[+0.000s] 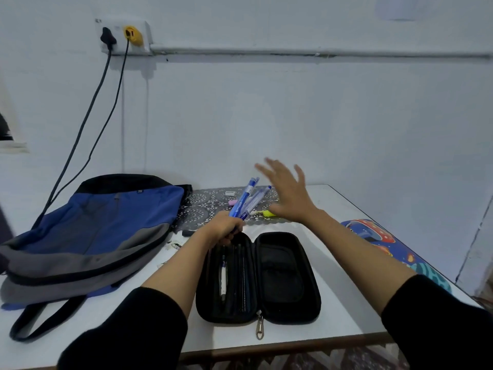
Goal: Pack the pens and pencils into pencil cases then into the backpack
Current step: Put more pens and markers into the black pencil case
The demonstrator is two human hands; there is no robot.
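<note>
Above the open black pencil case (258,279), the left hand (223,227) grips a bundle of blue pens (246,200); the right hand (288,193) hovers spread and empty beyond it. Loading appears underway; lowering the pens into the case seems next, backpack (90,225) waiting left.

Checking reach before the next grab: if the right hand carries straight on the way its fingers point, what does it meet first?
Probably nothing on the table: the right hand is raised, fingers spread toward the wall above the mat. Depth is unclear.

A pale blue-white wall (293,108) rises behind the white surface (346,311). High to the left, a socket plate (121,36) carries a black plug (108,36) and a yellow plug (132,35), two dark cables (88,124) hanging down. A grey conduit (306,52) runs rightward.
</note>
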